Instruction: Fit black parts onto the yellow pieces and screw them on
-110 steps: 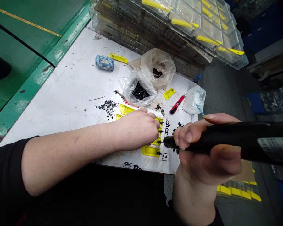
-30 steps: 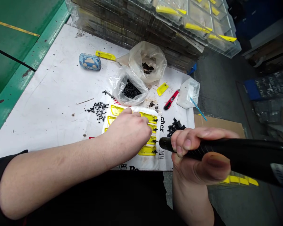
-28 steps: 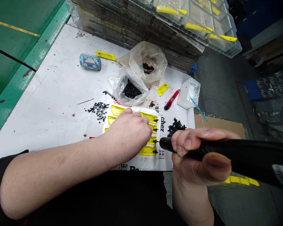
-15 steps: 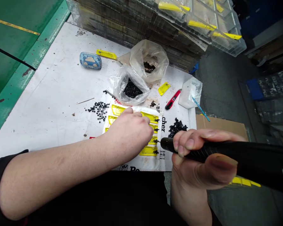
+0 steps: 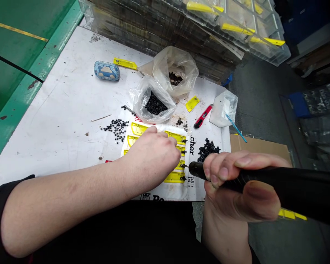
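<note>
My right hand (image 5: 236,183) is wrapped round a black electric screwdriver (image 5: 297,187), its thumb along the near side. The tool's thin bit points left and meets a small black clip (image 5: 183,166) at the right end of a yellow plastic part. Several such yellow parts (image 5: 174,177) lie in rows on a white printed sheet (image 5: 167,190), with black clips at their right ends. My left hand (image 5: 156,154) rests over these rows with its fingers curled under. Its fingertips are hidden, so what they grip cannot be made out.
Two plastic bags (image 5: 154,113) hold small dark parts. Black clips (image 5: 208,149) lie heaped near the right hand; black pieces (image 5: 117,129) are scattered left. A red utility knife (image 5: 202,116), white container (image 5: 224,110), blue case (image 5: 107,71) and stacked clear trays (image 5: 143,33) stand farther back.
The whole view has shifted slightly. The screwdriver's rear end has turned a little, while its bit stays at the same black clip. The left hand keeps its place on the yellow parts.
</note>
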